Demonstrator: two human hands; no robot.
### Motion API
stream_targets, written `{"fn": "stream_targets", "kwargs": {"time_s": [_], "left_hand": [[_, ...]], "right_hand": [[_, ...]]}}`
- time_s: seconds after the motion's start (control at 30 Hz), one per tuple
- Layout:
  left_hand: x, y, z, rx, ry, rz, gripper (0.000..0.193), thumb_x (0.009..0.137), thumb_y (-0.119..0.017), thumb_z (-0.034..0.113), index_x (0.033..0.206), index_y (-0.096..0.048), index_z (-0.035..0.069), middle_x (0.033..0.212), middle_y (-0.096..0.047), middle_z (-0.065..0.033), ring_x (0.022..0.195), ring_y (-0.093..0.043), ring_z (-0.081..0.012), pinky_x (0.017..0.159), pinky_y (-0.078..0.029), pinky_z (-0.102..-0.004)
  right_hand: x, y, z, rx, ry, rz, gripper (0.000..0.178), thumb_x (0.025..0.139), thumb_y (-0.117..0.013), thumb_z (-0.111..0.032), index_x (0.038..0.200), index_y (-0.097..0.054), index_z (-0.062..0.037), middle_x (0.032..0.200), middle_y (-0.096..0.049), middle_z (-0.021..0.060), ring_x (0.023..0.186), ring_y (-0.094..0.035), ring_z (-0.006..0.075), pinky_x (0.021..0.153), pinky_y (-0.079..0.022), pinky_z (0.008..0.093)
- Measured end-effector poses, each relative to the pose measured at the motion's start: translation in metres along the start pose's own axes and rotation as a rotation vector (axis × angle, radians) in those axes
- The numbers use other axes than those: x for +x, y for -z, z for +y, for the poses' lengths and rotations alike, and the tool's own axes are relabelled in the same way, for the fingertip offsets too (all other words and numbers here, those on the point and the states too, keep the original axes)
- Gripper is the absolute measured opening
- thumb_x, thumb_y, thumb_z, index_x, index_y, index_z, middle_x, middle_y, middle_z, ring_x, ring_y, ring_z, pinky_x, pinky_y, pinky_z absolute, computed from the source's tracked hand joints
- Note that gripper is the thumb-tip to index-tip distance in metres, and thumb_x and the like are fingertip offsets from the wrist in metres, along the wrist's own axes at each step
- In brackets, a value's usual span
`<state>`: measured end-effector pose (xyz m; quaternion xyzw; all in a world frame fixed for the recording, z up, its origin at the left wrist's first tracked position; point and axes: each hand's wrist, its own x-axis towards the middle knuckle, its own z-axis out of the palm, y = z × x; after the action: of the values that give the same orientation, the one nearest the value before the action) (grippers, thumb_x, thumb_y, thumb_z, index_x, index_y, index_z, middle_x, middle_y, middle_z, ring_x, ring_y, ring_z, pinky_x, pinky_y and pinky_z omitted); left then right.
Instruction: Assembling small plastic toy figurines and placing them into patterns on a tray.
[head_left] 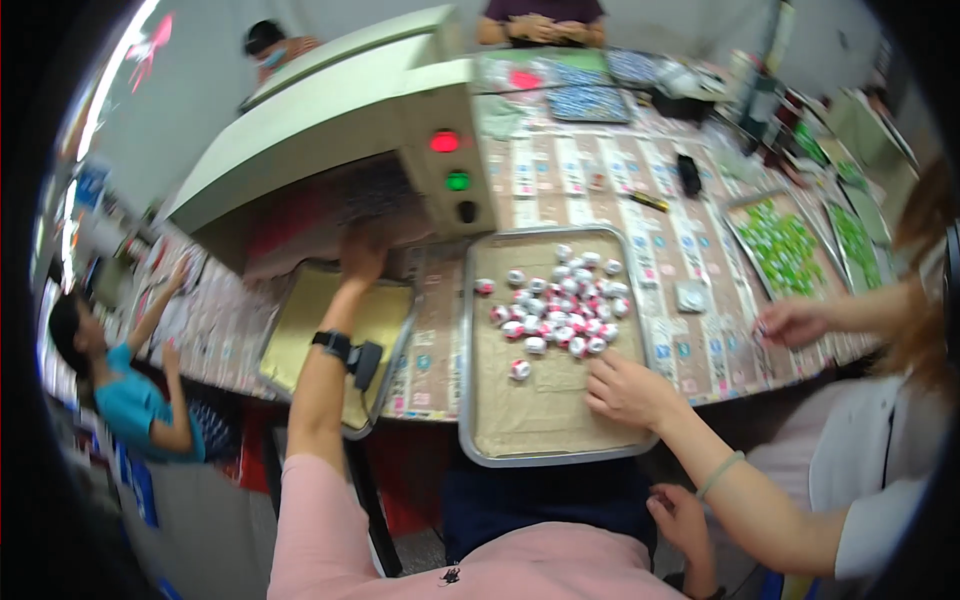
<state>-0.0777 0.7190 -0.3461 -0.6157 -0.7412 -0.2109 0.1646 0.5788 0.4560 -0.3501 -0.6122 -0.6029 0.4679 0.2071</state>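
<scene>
My left hand (364,258) reaches into the dark opening of a pale box-shaped machine (330,130); its fingers are hidden and blurred there. Under that forearm lies a metal tray (285,345) with a yellowish lining. My right hand (684,525) hangs low beside my lap, fingers loosely apart, with nothing visible in it. In front of me a metal tray (500,430) lined with brown paper carries many small rounded white pieces (570,300) with red-pink patches. At its right side a co-worker's hand (630,392), with a pale green bracelet, rests by the pieces.
The machine has a red light (444,140) and a green light (457,181). On the right, a tray of green pieces (780,245) stands near the co-worker's other hand (795,322). Blue-patterned trays (590,103) lie at the back. Another person (140,380) sits at left.
</scene>
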Motion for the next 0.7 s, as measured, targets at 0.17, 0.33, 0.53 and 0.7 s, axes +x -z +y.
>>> {"fn": "stream_targets", "kwargs": {"time_s": [0.17, 0.33, 0.53, 0.7], "left_hand": [[-0.012, 0.0, -0.002, -0.08, -0.148, 0.046, 0.041, 0.089, -0.058, 0.024, 0.122, -0.054, -0.001, 0.121, -0.057, -0.0228, 0.113, -0.052, -0.0409, 0.097, -0.041, -0.0436], [-0.025, 0.069, 0.051, -0.508, -0.042, -0.136, 0.043, 0.088, -0.06, 0.016, 0.126, -0.052, -0.002, 0.118, -0.058, -0.0203, 0.11, -0.055, -0.0325, 0.096, -0.041, -0.0353], [-0.071, 0.205, 0.083, -0.647, 0.127, -0.497, 0.048, 0.09, -0.057, 0.009, 0.134, -0.044, -0.001, 0.133, -0.048, -0.0109, 0.125, -0.043, -0.0204, 0.105, -0.032, -0.0319], [-0.08, 0.292, 0.094, -0.808, 0.182, -0.553, 0.047, 0.091, -0.052, 0.007, 0.136, -0.042, -0.002, 0.136, -0.045, -0.0112, 0.127, -0.042, -0.0204, 0.107, -0.029, -0.0331]], "right_hand": [[0.007, 0.008, -0.01, -0.047, -0.031, 0.004, 0.026, 0.084, -0.064, -0.013, 0.104, -0.064, 0.0024, 0.087, -0.065, 0.0139, 0.077, -0.064, 0.0187, 0.07, -0.051, 0.03], [0.004, 0.017, -0.01, -0.084, -0.101, -0.031, 0.027, 0.083, -0.065, -0.014, 0.104, -0.063, 0.0034, 0.088, -0.066, 0.0151, 0.076, -0.066, 0.0227, 0.071, -0.052, 0.0317], [0.001, 0.023, 0.0, -0.067, -0.143, -0.031, 0.027, 0.082, -0.065, -0.012, 0.105, -0.064, 0.0021, 0.089, -0.066, 0.0166, 0.075, -0.067, 0.0238, 0.071, -0.053, 0.0314], [0.002, 0.026, 0.0, -0.065, -0.156, -0.022, 0.028, 0.082, -0.065, -0.013, 0.106, -0.064, 0.0019, 0.091, -0.067, 0.017, 0.075, -0.067, 0.0235, 0.072, -0.053, 0.0318]]}}
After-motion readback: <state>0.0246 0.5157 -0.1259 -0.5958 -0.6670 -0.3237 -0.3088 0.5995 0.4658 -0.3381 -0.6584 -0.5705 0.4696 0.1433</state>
